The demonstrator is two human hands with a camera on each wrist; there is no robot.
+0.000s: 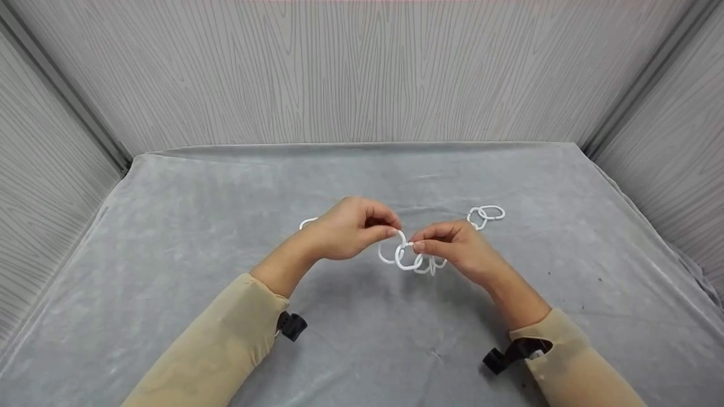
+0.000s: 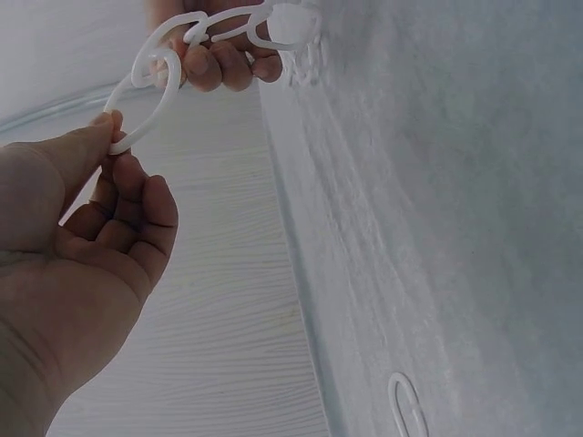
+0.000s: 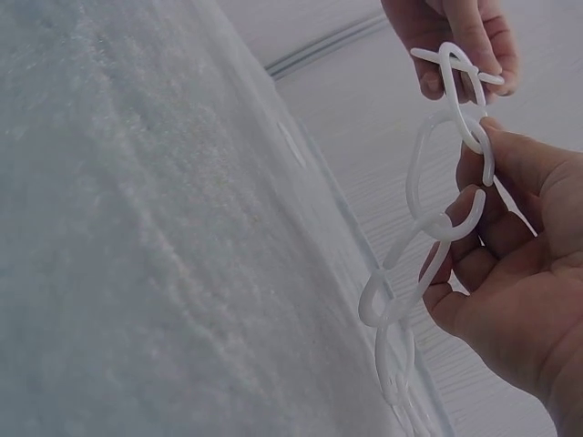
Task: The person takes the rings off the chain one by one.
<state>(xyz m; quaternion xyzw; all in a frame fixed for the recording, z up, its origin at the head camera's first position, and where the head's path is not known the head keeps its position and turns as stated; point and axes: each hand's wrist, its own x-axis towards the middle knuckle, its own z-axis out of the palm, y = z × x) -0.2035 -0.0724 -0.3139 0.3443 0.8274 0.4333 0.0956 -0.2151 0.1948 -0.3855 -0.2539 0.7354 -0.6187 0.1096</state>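
A chain of white plastic links hangs between the two hands, above the grey cloth. My left hand (image 1: 350, 230) pinches an oval end link (image 2: 171, 86) between thumb and forefinger, its other fingers loosely curled. Close by on the right, my right hand (image 1: 459, 249) pinches a larger link (image 3: 413, 173) that has a gap in its ring near the fingertips. The link from the left hand passes through this one. More joined links (image 3: 368, 311) dangle below the right hand, partly hidden by it in the head view.
Grey cloth (image 1: 198, 237) covers the table. Several white links (image 1: 491, 218) lie joined beyond the right hand. Another white link (image 1: 304, 222) lies behind the left wrist, partly hidden. Pale wood-grain panels (image 1: 362, 73) stand at the back and both sides.
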